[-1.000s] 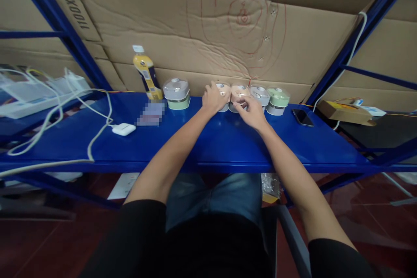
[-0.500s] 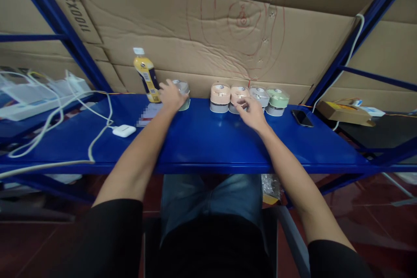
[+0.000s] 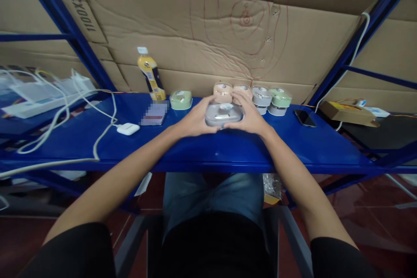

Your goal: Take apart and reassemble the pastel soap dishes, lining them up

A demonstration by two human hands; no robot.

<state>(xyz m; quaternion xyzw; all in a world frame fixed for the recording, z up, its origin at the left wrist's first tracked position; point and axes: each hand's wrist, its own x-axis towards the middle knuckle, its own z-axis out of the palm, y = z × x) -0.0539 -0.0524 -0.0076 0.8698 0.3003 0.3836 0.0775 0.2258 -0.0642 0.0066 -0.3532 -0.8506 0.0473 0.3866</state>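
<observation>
Between my left hand (image 3: 197, 118) and my right hand (image 3: 250, 115) is a grey rounded plastic box (image 3: 223, 115), gripped at its two sides. It is held in front of the row of boxes, slightly blurred; whether it touches the shelf I cannot tell. Behind my hands stand a peach box (image 3: 223, 90) and a second peach box (image 3: 243, 91), their lower parts hidden. To the right are a stack topped by a grey box (image 3: 261, 94) and one topped by a green box (image 3: 279, 97). A single green box (image 3: 181, 100) sits left of my left hand.
On the blue shelf (image 3: 215, 154) stand a yellow drink bottle (image 3: 151, 74), a flat pixelated item (image 3: 155, 113) and a white earbud case (image 3: 128, 129) near white cables (image 3: 97, 139). A dark phone (image 3: 305, 117) lies right, beside a small carton (image 3: 348, 113). A cardboard wall (image 3: 156, 17) closes the back.
My left hand has taken the grey box off the green one at the left and brought it right. My right hand has shifted slightly and now grips its other side.
</observation>
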